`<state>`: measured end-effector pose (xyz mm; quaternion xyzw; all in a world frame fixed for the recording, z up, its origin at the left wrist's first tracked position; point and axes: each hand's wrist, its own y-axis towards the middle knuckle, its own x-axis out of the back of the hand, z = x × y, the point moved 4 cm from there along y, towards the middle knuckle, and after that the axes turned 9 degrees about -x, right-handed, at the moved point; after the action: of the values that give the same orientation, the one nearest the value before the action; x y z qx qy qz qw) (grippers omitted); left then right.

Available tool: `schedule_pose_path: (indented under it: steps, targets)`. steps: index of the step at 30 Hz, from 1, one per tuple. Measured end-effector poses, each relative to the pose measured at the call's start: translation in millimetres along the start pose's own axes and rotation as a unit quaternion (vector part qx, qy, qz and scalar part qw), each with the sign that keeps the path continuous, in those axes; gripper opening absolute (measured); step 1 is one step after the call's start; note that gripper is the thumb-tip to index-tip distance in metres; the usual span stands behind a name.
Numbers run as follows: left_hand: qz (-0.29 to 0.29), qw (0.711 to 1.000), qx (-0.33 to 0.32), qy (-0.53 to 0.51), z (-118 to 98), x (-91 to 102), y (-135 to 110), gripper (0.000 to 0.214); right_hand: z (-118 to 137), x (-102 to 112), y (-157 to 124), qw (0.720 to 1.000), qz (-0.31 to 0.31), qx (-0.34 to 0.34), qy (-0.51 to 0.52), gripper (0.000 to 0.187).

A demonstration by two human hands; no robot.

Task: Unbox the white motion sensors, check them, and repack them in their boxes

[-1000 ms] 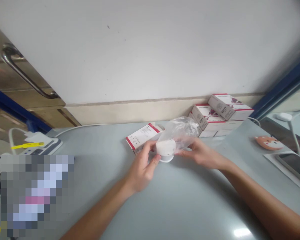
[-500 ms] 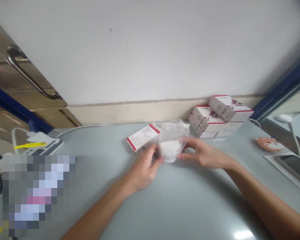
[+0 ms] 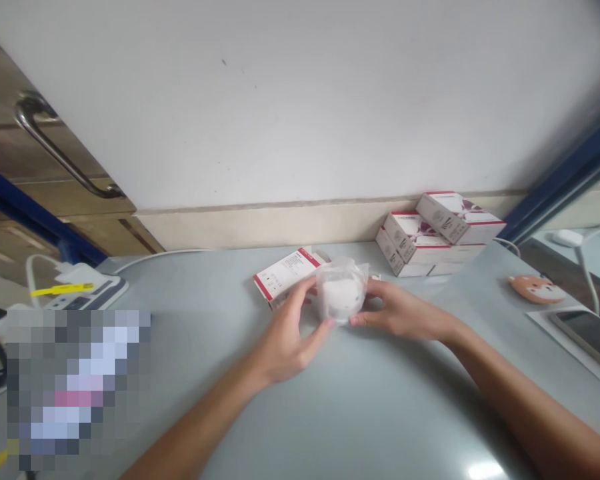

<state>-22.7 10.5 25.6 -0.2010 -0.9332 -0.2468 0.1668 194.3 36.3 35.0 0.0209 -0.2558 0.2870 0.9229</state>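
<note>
A rounded white device (image 3: 341, 298) in a clear plastic bag is between my two hands above the grey table. My left hand (image 3: 293, 333) curves around its left side, thumb at the lower front. On the other side, the fingers and thumb of my right hand (image 3: 399, 311) press against the bag. The bag lies close around the device, and its exact kind cannot be made out. Just behind my left hand lies a white box with red edges (image 3: 286, 272), partly covered by that hand.
Several white and red boxes (image 3: 427, 257) are stacked by the wall at the back right. A power strip (image 3: 97, 288) with cables lies at the left, above a pixelated patch. An orange animal-face item (image 3: 537, 289) and a phone (image 3: 593, 337) are at the right.
The loose top of the plastic bag stood up above the device before; now it is lower and gathered closer around it. Both hands stay at the device, their fingers slightly shifted.
</note>
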Motion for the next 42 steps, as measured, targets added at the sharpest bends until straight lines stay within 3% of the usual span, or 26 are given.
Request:
schedule_pose_path:
  steps: [5,10,12,15,18,24,28,31,35,42]
  targets:
    - [-0.022,1.000,0.005,-0.012,1.6,-3.5,2.1,0.042,-7.0,-4.9,0.2,1.000,0.017,0.000,-0.024,0.029]
    - [0.009,0.999,0.043,-0.013,11.2,-8.9,0.3,0.042,-10.2,5.2,-5.9,0.999,-0.033,-0.009,-0.042,0.061]
    - [0.019,0.998,0.051,-0.004,13.0,-8.9,-0.3,0.040,-6.5,6.8,-6.5,0.999,-0.036,-0.005,-0.032,0.051]
    - [0.031,0.997,0.070,0.011,16.2,-8.8,-0.6,0.037,-2.6,-0.5,-2.7,1.000,0.007,-0.004,-0.016,0.023]
    - [0.040,0.995,0.092,0.020,18.2,-9.2,-0.5,0.040,-6.2,-9.8,2.5,0.999,0.024,-0.021,-0.016,0.012]
    - [0.034,0.994,0.102,0.012,10.9,-10.1,0.7,0.041,-14.4,-15.2,1.9,0.997,0.006,-0.054,-0.053,0.012]
    - [-0.007,0.998,0.059,-0.032,7.8,-11.7,2.0,0.045,-9.6,-15.3,-1.7,0.996,0.011,-0.029,-0.080,0.032]
    - [-0.025,0.995,0.067,-0.067,12.9,-13.0,1.6,0.041,-6.6,-17.7,-2.3,0.995,0.016,-0.016,-0.095,0.041]
    - [-0.003,0.994,0.105,-0.035,16.3,-15.1,0.2,0.050,-6.2,-22.0,-1.2,0.993,-0.007,-0.025,-0.116,0.033]
    - [-0.010,0.994,0.107,-0.037,6.9,-18.6,0.1,0.059,-1.0,-26.8,-1.0,0.990,-0.021,0.011,-0.139,0.031]
